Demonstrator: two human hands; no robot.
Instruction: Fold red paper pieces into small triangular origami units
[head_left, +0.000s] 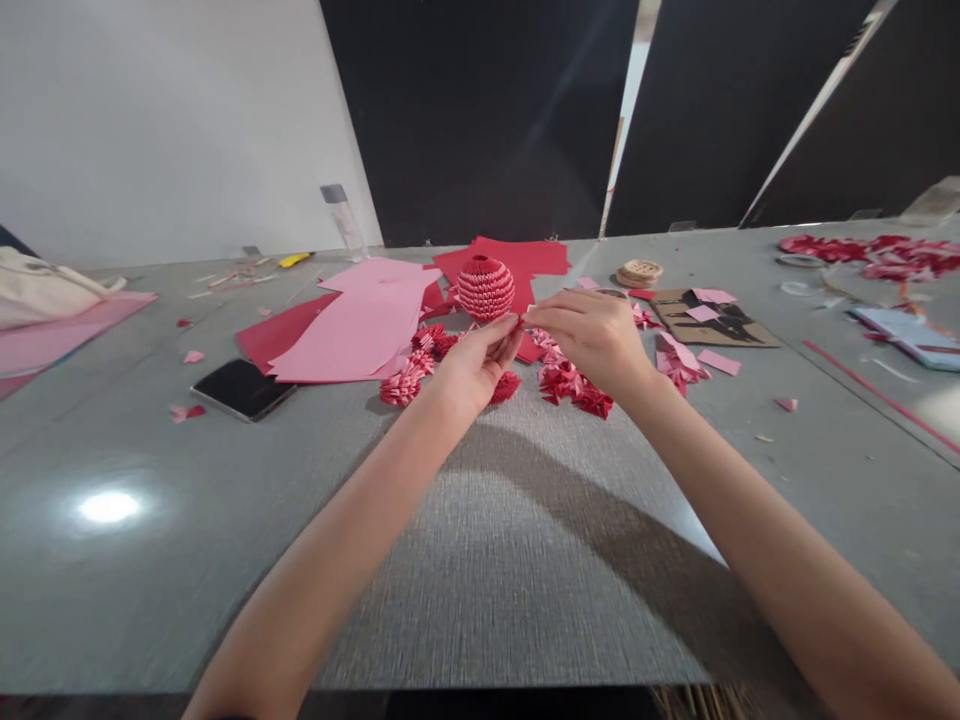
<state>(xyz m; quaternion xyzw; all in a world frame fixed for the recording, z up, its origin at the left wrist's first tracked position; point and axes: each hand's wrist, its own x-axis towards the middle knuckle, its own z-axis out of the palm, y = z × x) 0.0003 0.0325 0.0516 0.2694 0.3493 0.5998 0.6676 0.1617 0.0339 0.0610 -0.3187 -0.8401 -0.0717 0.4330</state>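
My left hand [480, 365] and my right hand [592, 330] meet fingertip to fingertip over the middle of the table. Between them is a small folded paper piece [523, 318], red with a pale edge; the fingers cover most of it. Both hands are pinched closed on it. Just behind stands a round ball of interlocked red and pink paper pieces [486, 290]. Under my left wrist lie joined pink paper pieces [405, 380]. A heap of loose red folded pieces [574, 385] is below my right hand.
Pink paper sheets [360, 320] and red sheets [540, 258] lie behind and left, with a phone [244, 388] beside them. A cardboard piece [720, 325] holding pink slips is at right. A clear bottle [343, 220] stands at the back, near a yellow cutter [296, 260].
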